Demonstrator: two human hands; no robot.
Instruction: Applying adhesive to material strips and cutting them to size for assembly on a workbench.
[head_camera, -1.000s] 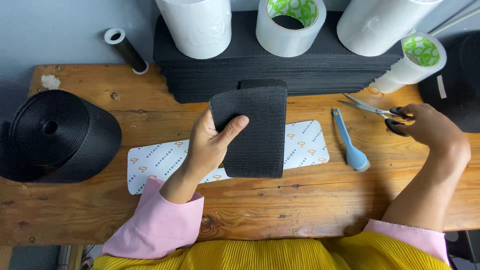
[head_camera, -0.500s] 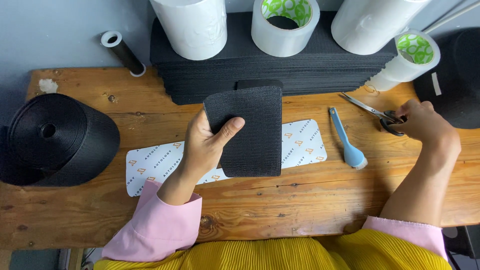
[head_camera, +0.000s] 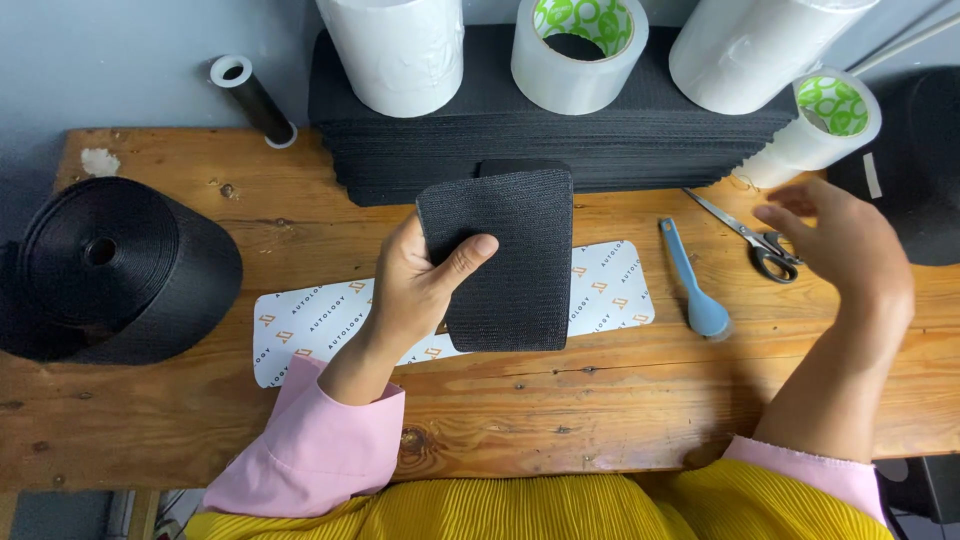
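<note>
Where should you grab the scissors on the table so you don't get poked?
Probably by the black handle loops. The scissors lie flat on the wooden table, blades pointing up-left toward the stack of black sheets, loops at the lower right. The right hand is just beside the loops, so coming from the right meets them first, away from the tips.
</note>
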